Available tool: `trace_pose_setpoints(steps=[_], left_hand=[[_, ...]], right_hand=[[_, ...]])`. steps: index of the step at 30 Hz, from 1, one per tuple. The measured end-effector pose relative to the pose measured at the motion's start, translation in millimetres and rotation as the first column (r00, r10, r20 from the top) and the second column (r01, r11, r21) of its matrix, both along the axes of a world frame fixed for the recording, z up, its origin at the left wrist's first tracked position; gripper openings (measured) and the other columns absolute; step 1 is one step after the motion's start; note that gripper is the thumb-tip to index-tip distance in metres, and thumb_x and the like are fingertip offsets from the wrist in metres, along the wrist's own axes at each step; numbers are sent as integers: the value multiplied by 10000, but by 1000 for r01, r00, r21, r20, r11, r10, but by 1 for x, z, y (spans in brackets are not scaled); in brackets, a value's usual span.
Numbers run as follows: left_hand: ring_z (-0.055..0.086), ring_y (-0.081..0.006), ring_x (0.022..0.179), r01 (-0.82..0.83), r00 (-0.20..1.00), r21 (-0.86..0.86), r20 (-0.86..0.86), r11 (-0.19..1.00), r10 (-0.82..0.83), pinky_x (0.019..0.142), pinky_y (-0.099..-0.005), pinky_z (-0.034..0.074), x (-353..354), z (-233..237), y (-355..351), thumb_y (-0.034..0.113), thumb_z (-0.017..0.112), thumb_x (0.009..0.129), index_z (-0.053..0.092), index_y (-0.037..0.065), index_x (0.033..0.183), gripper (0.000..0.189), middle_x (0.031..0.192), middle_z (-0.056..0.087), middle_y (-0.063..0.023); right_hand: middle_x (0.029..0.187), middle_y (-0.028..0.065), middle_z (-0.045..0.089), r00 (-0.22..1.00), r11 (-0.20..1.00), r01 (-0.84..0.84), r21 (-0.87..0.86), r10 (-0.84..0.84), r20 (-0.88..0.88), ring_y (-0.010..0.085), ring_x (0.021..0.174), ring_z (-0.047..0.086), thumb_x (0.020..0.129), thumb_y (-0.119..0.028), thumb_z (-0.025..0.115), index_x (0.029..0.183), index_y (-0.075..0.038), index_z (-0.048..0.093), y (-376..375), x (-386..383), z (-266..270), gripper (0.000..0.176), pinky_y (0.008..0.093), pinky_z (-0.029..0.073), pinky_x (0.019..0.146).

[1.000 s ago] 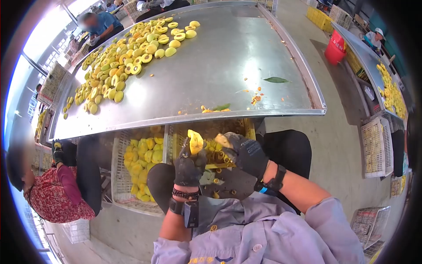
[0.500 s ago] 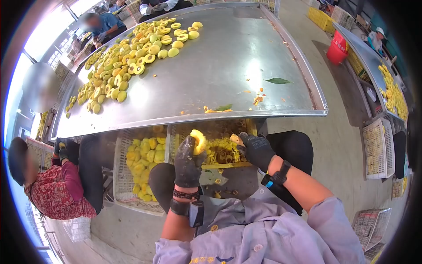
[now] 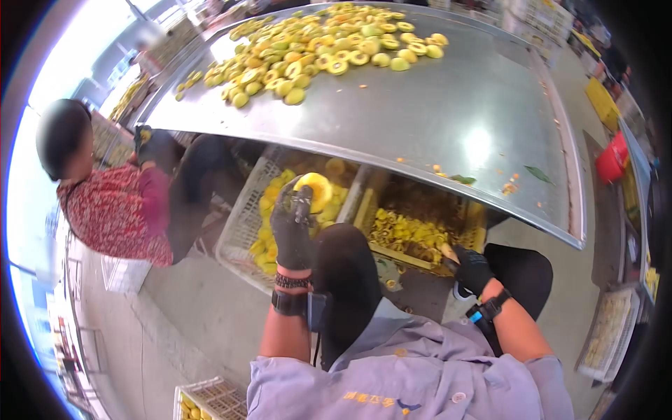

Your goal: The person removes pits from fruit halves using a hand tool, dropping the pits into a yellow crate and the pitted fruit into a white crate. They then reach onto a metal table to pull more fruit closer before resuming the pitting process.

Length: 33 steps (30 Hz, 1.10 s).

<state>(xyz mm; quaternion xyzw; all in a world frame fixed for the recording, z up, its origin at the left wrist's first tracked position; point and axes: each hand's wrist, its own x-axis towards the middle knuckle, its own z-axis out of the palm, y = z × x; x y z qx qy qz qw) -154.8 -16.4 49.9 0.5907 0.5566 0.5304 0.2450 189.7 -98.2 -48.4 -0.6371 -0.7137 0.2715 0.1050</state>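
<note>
My left hand [image 3: 292, 224], in a dark dirty glove, is raised over the white crate [image 3: 241, 215] and grips a yellow fruit half [image 3: 322, 189] that looks like a peach with its middle hollowed out. Yellow fruit halves fill much of that crate. In my right hand [image 3: 473, 271], also gloved, is a tool with a light wooden-looking handle [image 3: 448, 252]; its working end cannot be made out. That hand is low, by the front right corner of a yellow crate [image 3: 399, 257] holding peels and pit scraps [image 3: 409, 227].
A metal table [image 3: 420, 112] with a raised edge lies ahead, bearing a heap of fruit halves [image 3: 294, 63] and a leaf [image 3: 538, 173]. To my left sits a person in a patterned red top [image 3: 115, 217]. A red bucket [image 3: 612, 157] stands at the right; another fruit crate [image 3: 210, 393] is lower left.
My view has turned left. The left hand with the fruit half has gone from the scrap crate to above the white crate. My right hand with the tool has dropped lower, away from the left.
</note>
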Motion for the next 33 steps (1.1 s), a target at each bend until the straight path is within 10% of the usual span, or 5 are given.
trace_pose_setpoints(steps=[14, 16, 18, 24, 33], left_hand=[[596, -365, 874, -766, 229, -122, -969, 631, 90, 755, -438, 461, -278, -275, 17, 306, 532, 828, 615, 43, 992, 321, 937, 637, -185], [585, -333, 860, -797, 262, 68, -856, 600, 446, 714, -429, 465, -243, -242, 22, 319, 559, 811, 616, 53, 978, 320, 890, 631, -143], [572, -347, 886, -360, 421, -481, -848, 799, -321, 736, -434, 461, -286, -293, 39, 337, 560, 818, 612, 45, 969, 333, 925, 619, -156], [558, -373, 902, -385, 424, -45, -896, 922, 133, 781, -439, 444, -238, -302, 45, 357, 544, 840, 579, -5, 989, 393, 1010, 586, -212], [474, -390, 1149, -432, 862, -355, -432, 829, 265, 945, -414, 405, -167, -266, 60, 357, 776, 655, 222, -65, 1371, 999, 1240, 464, -287]], right_hand=[[966, 239, 609, 994, 990, -3, -140, 18, 105, 387, 884, 590, 857, -362, 551, 1191, -21, 509, 14, -16, -37, 479, 462, 461, 739], [952, 234, 612, 997, 998, -14, -64, 18, 73, 382, 890, 588, 851, -366, 558, 1182, -12, 512, 10, -14, -41, 487, 462, 456, 743], [967, 219, 615, 995, 985, -8, -175, 24, 93, 380, 897, 585, 847, -356, 560, 1158, -31, 526, 17, -23, -25, 452, 461, 451, 758], [980, 191, 610, 989, 986, 98, -132, -81, 127, 368, 925, 576, 857, -309, 538, 1123, -89, 543, 15, -11, -58, 345, 447, 447, 779], [1085, 204, 590, 935, 859, -207, -468, 314, 163, 354, 991, 573, 724, -264, 642, 1219, -72, 513, 90, -17, -97, 546, 419, 453, 810]])
